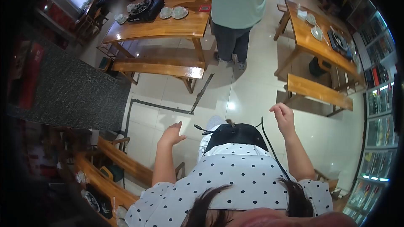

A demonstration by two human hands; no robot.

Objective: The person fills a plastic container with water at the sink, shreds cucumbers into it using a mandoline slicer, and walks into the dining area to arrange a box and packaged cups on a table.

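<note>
My left hand (pixel 171 134) hangs in the air above the tiled floor, thumb apart from the stretched fingers, with nothing in it. On the other side my right hand (pixel 283 118) is raised with its fingers loosely curled in; I see nothing held there. Between the hands, at my waist, sits a black pouch (pixel 240 136) over my white clothes with dark dots. A black cable (pixel 266 136) runs from beside the pouch up toward my chest, apart from my right hand. Short cable ends (pixel 203 129) stick out at the pouch's left.
Ahead stands a person in a pale green shirt (pixel 236 0). Wooden tables (pixel 168 27) (pixel 311 46) with dishes and stoves flank the aisle, with benches (pixel 158 68) (pixel 317 91) beside them. A dark speckled counter (pixel 80 84) is left; lit display fridges (pixel 381 122) line the right.
</note>
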